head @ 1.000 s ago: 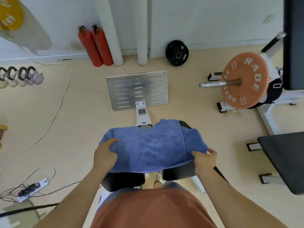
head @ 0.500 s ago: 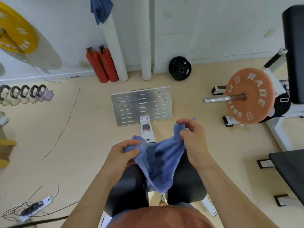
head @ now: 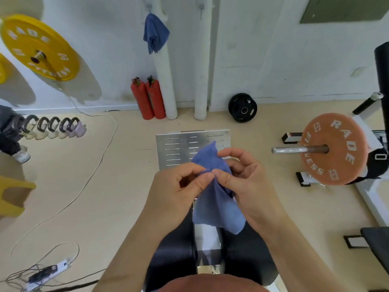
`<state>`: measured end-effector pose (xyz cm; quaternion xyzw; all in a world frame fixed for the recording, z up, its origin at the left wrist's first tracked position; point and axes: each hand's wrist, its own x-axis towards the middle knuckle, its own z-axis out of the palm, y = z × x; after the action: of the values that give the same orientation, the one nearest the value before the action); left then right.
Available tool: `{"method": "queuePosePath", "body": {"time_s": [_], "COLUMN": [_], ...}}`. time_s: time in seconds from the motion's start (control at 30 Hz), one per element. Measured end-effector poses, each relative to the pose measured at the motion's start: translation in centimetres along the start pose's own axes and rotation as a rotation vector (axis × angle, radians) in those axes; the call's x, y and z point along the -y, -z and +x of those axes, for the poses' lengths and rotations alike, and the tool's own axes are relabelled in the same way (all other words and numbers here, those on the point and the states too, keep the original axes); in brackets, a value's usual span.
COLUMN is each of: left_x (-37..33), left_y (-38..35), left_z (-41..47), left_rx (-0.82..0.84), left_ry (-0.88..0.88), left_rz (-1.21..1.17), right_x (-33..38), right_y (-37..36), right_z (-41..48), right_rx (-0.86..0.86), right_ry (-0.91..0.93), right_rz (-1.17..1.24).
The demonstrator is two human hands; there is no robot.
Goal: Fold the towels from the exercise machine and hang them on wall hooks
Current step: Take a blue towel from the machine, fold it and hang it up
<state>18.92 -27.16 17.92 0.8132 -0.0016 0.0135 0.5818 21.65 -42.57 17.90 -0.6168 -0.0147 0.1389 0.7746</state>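
A blue towel (head: 216, 203) hangs folded in front of me, lifted above the black pads of the exercise machine (head: 174, 249). My left hand (head: 179, 188) pinches its upper edge with thumb and forefinger. My right hand (head: 246, 180) pinches the same edge right beside it, thumbs nearly touching. One corner of the towel sticks up between the hands. A second blue towel (head: 155, 33) hangs folded from a wall hook (head: 149, 6). Another wall hook (head: 201, 7) to its right is bare.
The machine's metal footplate (head: 179, 146) lies ahead on the floor. Two red fire extinguishers (head: 148, 98) and white padded pipes stand at the wall. An orange weight plate on a bar (head: 334, 148) is at right, a yellow plate (head: 40, 47) and kettlebells (head: 52, 127) at left, a power strip (head: 48, 270) with cables lower left.
The towel went from lying spread over the machine pads to being lifted and gathered; both hands came together at its top edge. My view has tilted up toward the wall.
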Motion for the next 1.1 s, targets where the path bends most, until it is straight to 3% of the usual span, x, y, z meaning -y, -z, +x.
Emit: {"method": "queuePosePath", "body": {"time_s": [0.13, 0.27, 0.4, 0.6, 0.77, 1.1], "left_x": [-0.8, -1.7, -2.5, -3.9, -4.5, -5.5], "left_y": [1.1, 1.9, 2.1, 2.9, 2.9, 3.0], "left_z": [0.2, 0.1, -0.2, -0.4, -0.1, 0.3], "left_rx": [-0.112, -0.125, -0.128, -0.087, -0.191, -0.097], "left_ry": [-0.128, -0.102, -0.042, -0.121, -0.176, -0.113], "left_rz": [0.167, -0.011, -0.114, -0.084, -0.102, -0.28], "right_x": [0.6, 1.7, 2.8, 3.1, 4.0, 5.3], "right_y": [0.0, -1.0, -2.0, -2.6, -2.5, -1.9], "right_z": [0.1, -0.3, -0.6, -1.3, -1.7, -1.6], "right_rx": [0.112, 0.124, 0.073, 0.007, 0.077, 0.151], "right_ry": [-0.043, -0.024, 0.086, 0.152, 0.175, 0.238], "right_rz": [-0.006, 0.0, -0.179, -0.261, -0.213, -0.289]}}
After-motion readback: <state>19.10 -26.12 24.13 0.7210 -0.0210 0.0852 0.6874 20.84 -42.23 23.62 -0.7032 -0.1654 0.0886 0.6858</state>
